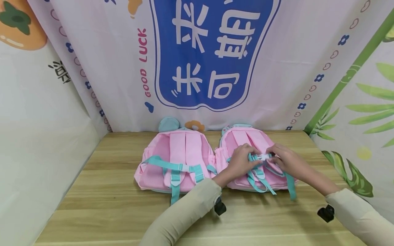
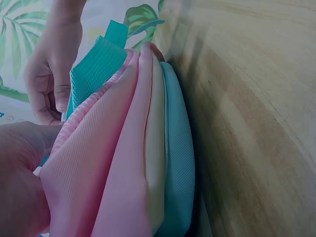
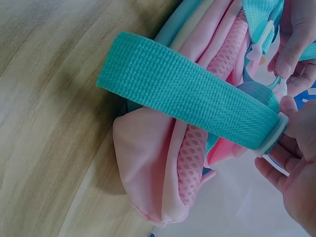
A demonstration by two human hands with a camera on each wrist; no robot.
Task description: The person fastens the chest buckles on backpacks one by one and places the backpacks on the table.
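A pink backpack (image 1: 271, 177) with teal straps lies on the table, its strap side up. Above it, a white side-release buckle (image 1: 263, 157) sits between both hands' fingertips, on a teal strap. My left hand (image 1: 241, 160) pinches the strap and buckle from the left. From the right, my right hand (image 1: 286, 159) grips the buckle's other end. A loose teal strap end (image 3: 187, 94) hangs from the right hand's side, over the backpack's edge. In the left wrist view, the backpack's pink side (image 2: 118, 148) hides most of the buckle.
To the left lies a second pink backpack (image 1: 160, 147), its teal strap fastened across the front by a white buckle (image 1: 185, 167). Both stand on a wooden table (image 1: 114, 205), before a printed cloth backdrop (image 1: 123, 85). Printed cloth also covers the sides.
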